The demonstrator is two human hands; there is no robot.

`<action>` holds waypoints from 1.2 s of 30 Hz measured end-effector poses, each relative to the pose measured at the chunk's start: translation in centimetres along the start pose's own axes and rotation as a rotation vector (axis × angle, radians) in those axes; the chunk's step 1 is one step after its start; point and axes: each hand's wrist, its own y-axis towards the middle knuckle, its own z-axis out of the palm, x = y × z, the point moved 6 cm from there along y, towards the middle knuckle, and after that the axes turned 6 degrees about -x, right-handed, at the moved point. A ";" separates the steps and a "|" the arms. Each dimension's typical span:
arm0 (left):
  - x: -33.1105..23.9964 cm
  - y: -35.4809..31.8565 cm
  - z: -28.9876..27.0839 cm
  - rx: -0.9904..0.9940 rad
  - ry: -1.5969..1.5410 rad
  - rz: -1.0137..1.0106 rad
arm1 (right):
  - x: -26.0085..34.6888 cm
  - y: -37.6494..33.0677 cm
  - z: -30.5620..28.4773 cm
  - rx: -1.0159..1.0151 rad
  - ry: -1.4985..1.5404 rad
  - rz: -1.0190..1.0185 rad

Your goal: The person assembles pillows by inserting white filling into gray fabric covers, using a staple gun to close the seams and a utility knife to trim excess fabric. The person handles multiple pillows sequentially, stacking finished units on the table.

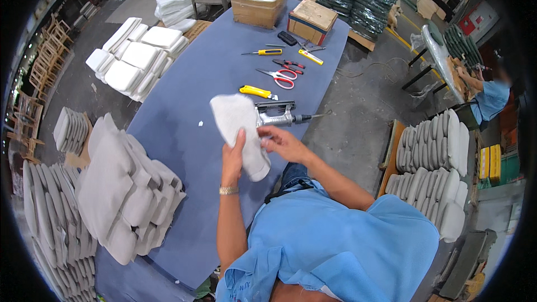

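Over the blue-grey table (190,151) I hold a light grey padded cushion (236,116), tilted, its wide end away from me. My left hand (233,159) is closed on its left edge, thumb on top. On the opposite edge, my right hand (281,144) pinches with curled fingers; the fingertips are partly hidden. Just beyond the right hand lies a silver air staple gun (275,118), partly covered by the cushion. Farther up are a yellow utility knife (257,92), red-handled scissors (284,80) and red-handled pliers (289,67).
A yellow screwdriver (269,52) lies beyond the pliers. At the far end stand a box of white stuffing (257,11) and a smaller carton (311,21). Grey cushions (128,190) are heaped at left; more stacks (430,151) stand right. A person (489,98) works at another table.
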 end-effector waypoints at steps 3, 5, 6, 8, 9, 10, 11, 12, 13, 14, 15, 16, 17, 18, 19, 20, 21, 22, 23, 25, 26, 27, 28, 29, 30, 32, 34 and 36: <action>-1.4 7.0 7.8 -0.009 0.136 0.022 | 1.0 4.8 -7.3 -0.164 -0.016 0.019; -2.3 12.1 12.9 0.008 0.264 0.076 | -0.4 8.6 -13.2 -0.244 -0.003 0.118; -2.9 14.3 15.6 0.014 0.322 0.109 | -1.6 10.8 -16.5 -0.253 0.023 0.178; -0.8 20.5 18.8 -0.015 0.466 0.122 | -4.0 16.7 -23.0 -0.321 -0.068 0.148; 0.7 22.6 20.3 0.002 0.556 0.099 | -6.6 18.6 -26.1 -0.395 -0.178 0.096; 2.3 24.4 20.4 0.004 0.640 0.094 | -7.9 19.7 -27.5 -0.447 -0.292 0.027; 4.4 26.7 17.0 -0.108 0.636 0.283 | -6.6 21.0 -26.3 -0.424 -0.350 -0.022; 5.3 26.4 18.7 -0.138 0.513 0.097 | -6.0 20.7 -27.4 -0.475 -0.430 -0.035; 3.6 24.5 21.1 -0.178 0.391 -0.071 | -4.2 20.9 -27.9 -0.522 -0.510 -0.066; 3.3 24.0 21.3 -0.182 0.261 -0.163 | -2.2 20.9 -26.3 -0.436 -0.527 -0.087; 3.2 23.7 21.8 -0.189 0.130 -0.257 | -2.7 21.2 -24.7 -0.286 -0.495 -0.092; 2.8 23.5 21.5 -0.162 0.224 -0.219 | -2.3 21.0 -22.5 -0.130 -0.472 -0.119; 2.0 23.9 22.4 -0.113 0.314 -0.172 | -3.2 20.3 -20.9 -0.071 -0.447 -0.293; 1.5 24.2 22.7 -0.076 0.393 -0.124 | -4.9 20.2 -19.4 0.179 -0.635 -0.128; 1.7 24.6 22.0 -0.081 0.359 -0.134 | -4.7 19.7 -19.2 0.204 -0.564 -0.207; 2.0 25.3 19.8 -0.139 0.348 -0.122 | -3.5 19.4 -18.7 0.250 -0.489 -0.303; 2.9 26.0 17.1 -0.191 0.341 -0.112 | -3.5 19.4 -18.7 0.276 -0.440 -0.270; 3.4 26.1 15.0 -0.240 0.336 -0.103 | -3.7 19.4 -18.6 0.298 -0.391 -0.233; 2.2 25.4 14.4 -0.386 0.191 0.002 | -4.1 19.6 -18.9 0.314 -0.351 -0.196; -0.3 24.6 15.5 -0.400 -0.019 0.039 | -5.7 20.7 -21.5 0.249 -0.564 -0.097; -1.9 24.0 16.2 -0.412 -0.131 0.067 | -6.0 21.1 -23.0 0.222 -0.675 -0.058; -3.2 23.8 16.7 -0.410 -0.136 0.090 | -7.4 21.1 -24.7 0.134 -0.736 -0.064; -4.4 23.6 17.1 -0.409 -0.141 0.112 | -8.7 21.0 -26.5 0.045 -0.795 -0.071; -5.3 23.0 16.9 -0.420 -0.142 0.133 | -7.9 21.0 -27.9 -0.005 -0.851 -0.068; -6.0 22.6 17.0 -0.408 -0.134 0.148 | -6.8 20.9 -29.3 -0.057 -0.909 -0.062; -6.8 22.4 17.2 -0.368 -0.121 0.179 | -6.0 21.3 -32.7 -0.217 -0.973 -0.071; -6.9 22.3 16.8 -0.382 -0.081 0.177 | -5.0 22.0 -34.3 -0.345 -1.019 -0.103; -6.5 22.4 16.2 -0.376 -0.054 0.171 | -3.3 22.4 -35.2 -0.442 -1.047 -0.155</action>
